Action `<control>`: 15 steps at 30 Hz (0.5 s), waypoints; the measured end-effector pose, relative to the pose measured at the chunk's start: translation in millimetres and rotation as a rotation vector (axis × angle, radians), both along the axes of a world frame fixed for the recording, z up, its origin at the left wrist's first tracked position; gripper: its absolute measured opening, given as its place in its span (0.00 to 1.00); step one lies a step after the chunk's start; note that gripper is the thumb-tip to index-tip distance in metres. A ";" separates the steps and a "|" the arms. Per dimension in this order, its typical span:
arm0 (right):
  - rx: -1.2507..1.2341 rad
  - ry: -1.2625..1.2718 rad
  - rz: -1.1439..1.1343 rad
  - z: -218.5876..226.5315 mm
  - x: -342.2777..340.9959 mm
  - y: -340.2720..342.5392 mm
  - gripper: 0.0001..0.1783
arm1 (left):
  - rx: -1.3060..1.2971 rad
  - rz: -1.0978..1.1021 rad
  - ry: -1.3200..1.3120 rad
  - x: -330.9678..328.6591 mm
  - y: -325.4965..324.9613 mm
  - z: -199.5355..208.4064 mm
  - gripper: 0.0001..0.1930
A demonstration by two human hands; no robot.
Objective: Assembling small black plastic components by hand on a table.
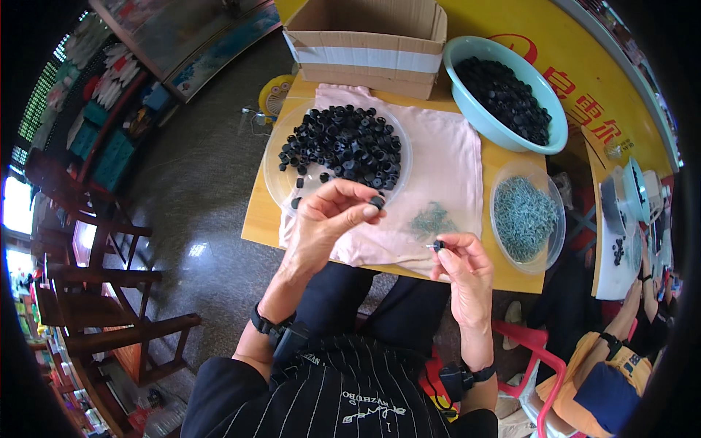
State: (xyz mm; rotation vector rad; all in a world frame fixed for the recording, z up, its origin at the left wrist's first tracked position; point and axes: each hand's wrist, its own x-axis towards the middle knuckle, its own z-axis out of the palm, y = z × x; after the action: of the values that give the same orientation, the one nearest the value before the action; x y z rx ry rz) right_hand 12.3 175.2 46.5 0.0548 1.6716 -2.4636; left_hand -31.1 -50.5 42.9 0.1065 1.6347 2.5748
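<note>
Between thumb and forefinger, my left hand [327, 213] pinches a small round black plastic cap [377, 203] over the near edge of the cap pile. My right hand [469, 283], lower and to the right, grips a small black knob-like piece [439, 246] with a thin metal shank pointing left. Many loose black caps [343, 142] are heaped on a round clear plastic tray [406, 146]. Just above my right hand, a little scatter of small screws [432, 220] lies on the pink cloth [456, 164]. A clear round tub of silvery-green screws [524, 219] stands at the right.
At the table's far side are an open cardboard box [365, 69] and a pale teal basin [467, 95] full of black parts. Another person's arm [621, 314] reaches to a second table at right. A pink-red stool [540, 350] and wooden chairs [131, 328] flank me.
</note>
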 end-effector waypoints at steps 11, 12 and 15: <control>0.014 0.198 0.014 14.3 12.1 -11.0 0.10 | 0.090 -0.170 0.001 31.0 45.2 -8.3 0.14; -0.008 0.182 0.010 13.7 13.7 -9.9 0.10 | 0.059 -0.163 0.045 32.8 46.6 -7.9 0.15; -0.016 0.178 0.015 13.9 16.9 -8.5 0.11 | -0.059 -0.105 0.101 38.4 49.9 -1.8 0.16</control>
State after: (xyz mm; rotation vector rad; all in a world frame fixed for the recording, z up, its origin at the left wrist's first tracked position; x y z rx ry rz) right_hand 29.2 166.8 60.4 -0.1838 1.7115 -2.5364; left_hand 7.4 -0.7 41.0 0.3143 1.6882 2.4783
